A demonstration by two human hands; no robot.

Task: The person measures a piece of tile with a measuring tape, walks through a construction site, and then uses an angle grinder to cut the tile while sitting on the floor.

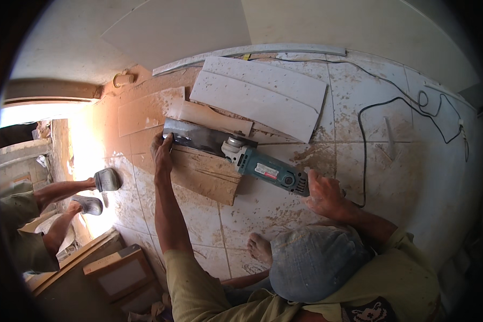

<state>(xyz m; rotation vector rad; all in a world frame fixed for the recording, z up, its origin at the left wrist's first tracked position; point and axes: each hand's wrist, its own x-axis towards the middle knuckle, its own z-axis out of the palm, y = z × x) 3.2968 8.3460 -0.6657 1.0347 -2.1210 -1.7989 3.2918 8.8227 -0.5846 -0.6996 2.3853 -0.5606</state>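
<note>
My left hand (162, 152) pinches the left end of a dark, glossy strip (190, 136), perhaps tile, with the thumb on top. My right hand (325, 194) is wrapped around the rear end of a teal angle grinder (268, 170). The grinder's silver head and dark disc (242, 140) are at the strip's right end. Whether the disc touches it or spins, I cannot tell. Beneath and in front of the strip lies a dusty brown slab (206, 174). A broken pale tile piece (212, 115) lies just behind the strip.
Large white tiles (257, 94) lie stacked behind the grinder, before a long metal bar (252, 51). A black cord (362, 145) loops across the dusty floor at right. Another person's shoes (107, 180) are at left, near cardboard boxes (118, 271).
</note>
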